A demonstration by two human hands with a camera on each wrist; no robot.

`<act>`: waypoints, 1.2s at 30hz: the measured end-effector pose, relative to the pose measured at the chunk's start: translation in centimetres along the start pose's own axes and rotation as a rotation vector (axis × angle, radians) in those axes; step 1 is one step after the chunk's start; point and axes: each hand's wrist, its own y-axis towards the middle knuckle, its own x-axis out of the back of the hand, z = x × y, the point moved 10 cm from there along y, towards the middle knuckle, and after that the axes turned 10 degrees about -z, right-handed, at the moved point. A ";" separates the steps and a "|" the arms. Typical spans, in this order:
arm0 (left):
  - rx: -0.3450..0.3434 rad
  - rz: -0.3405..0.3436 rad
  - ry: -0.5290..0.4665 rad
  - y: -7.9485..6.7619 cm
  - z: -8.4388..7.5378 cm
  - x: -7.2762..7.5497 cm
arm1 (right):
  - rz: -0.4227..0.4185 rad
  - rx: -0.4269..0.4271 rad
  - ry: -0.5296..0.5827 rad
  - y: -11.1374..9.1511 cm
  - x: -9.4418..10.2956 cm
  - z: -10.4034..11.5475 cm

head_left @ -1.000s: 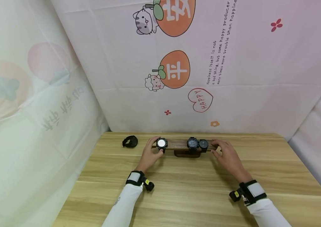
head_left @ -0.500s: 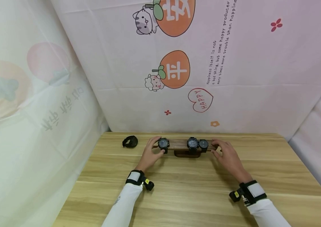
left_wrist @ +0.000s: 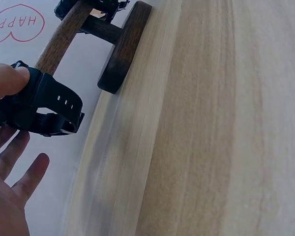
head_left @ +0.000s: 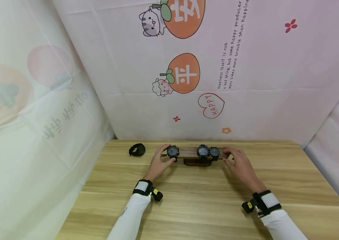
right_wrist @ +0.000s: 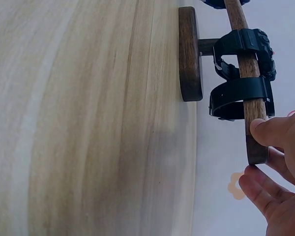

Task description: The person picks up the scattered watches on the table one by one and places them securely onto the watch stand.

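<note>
On a dark wooden watch stand (head_left: 187, 152) at the back of the table hang three black watches. My left hand (head_left: 158, 162) holds the leftmost watch (head_left: 173, 151) around the bar's left end, thumb and fingers at its two sides. Its buckled strap (left_wrist: 59, 101) hangs as a loop below the bar in the left wrist view. My right hand (head_left: 242, 164) grips the right end of the bar (right_wrist: 256, 152) between thumb and fingers. Close to that hand, a round-faced watch (head_left: 214, 152) and a bulkier watch (head_left: 203, 151) sit side by side.
A black looped watch (head_left: 137, 149) lies on the wooden table (head_left: 199, 200), left of the stand. The stand's base (head_left: 197, 163) rests near the table's back edge. A white printed cloth (head_left: 256, 110) hangs behind it.
The leftmost watch has slid slightly right along the bar, and the bright glare on its face is gone. My left hand stays on it. The right hand looks unmoved.
</note>
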 end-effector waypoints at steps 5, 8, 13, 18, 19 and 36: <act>-0.006 0.022 0.004 0.1 -0.2 -0.2 | -0.001 0.006 0.003 0.1 0.0 0.1; -0.002 0.030 0.014 0.2 -0.1 -0.4 | 0.002 0.005 -0.001 0.1 -0.1 0.0; 0.018 0.038 0.034 0.4 0.1 -0.7 | 0.013 -0.009 0.000 0.1 -0.2 -0.2; 0.035 0.047 0.037 0.5 0.3 -1.1 | 0.016 -0.024 -0.003 0.1 -0.2 -0.4; 0.040 0.049 0.033 0.5 0.3 -1.2 | 0.015 -0.025 -0.003 0.1 -0.2 -0.4; 0.003 0.040 0.070 0.5 -0.1 -1.6 | 0.015 -0.030 0.013 0.0 -0.4 -0.4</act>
